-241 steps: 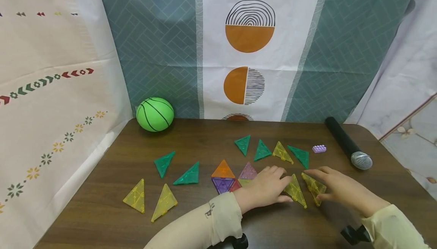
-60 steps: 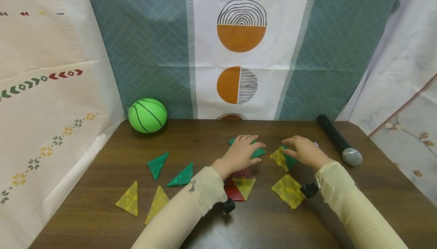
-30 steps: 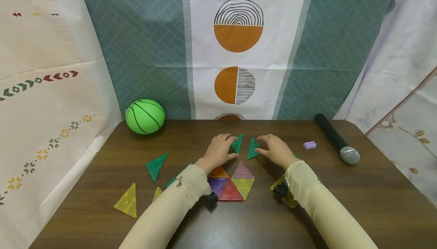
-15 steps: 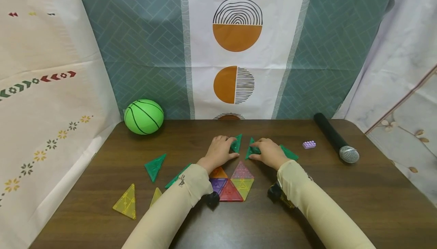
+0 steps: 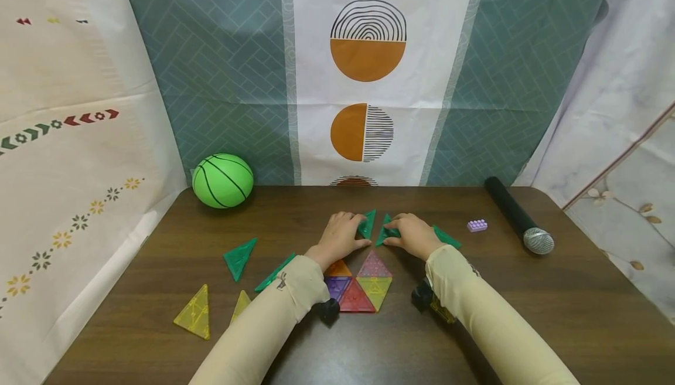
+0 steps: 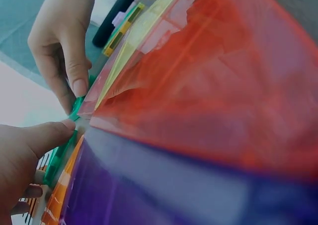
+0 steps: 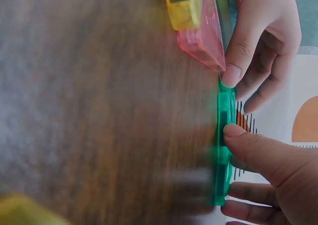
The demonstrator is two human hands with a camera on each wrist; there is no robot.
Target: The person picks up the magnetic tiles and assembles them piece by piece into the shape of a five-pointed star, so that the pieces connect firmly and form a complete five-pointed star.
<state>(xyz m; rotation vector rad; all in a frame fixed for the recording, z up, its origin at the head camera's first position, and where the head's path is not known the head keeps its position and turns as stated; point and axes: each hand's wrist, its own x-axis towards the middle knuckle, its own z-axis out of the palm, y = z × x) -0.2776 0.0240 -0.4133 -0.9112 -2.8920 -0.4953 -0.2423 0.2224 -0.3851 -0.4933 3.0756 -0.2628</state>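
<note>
My left hand (image 5: 337, 237) pinches a translucent green triangular magnetic tile (image 5: 368, 224) between thumb and fingers. Opposite it, my right hand (image 5: 415, 237) pinches a second green triangular tile (image 5: 387, 232). The two tiles lie flat near the table's back, a narrow gap between them in the head view. Thumbs rest along their near edges, as the right wrist view shows on the right hand's green tile (image 7: 223, 150). Just in front lies a cluster of joined triangles: orange (image 5: 338, 268), purple (image 5: 336, 286), red (image 5: 357, 299), yellow (image 5: 375, 289) and pink (image 5: 375, 265).
Two yellow triangles (image 5: 195, 313) and two green triangles (image 5: 239, 258) lie at left, partly behind my left sleeve. Another green tile (image 5: 446, 237) and a yellow tile (image 5: 442, 310) show beside my right arm. A green ball (image 5: 222, 180), purple brick (image 5: 477, 225) and microphone (image 5: 519, 216) stand farther out.
Both hands have moved from the tiles at right to the back middle. Loose yellow triangles there were joined. Over the last second the right hand has taken hold of its green tile, and the gap has narrowed.
</note>
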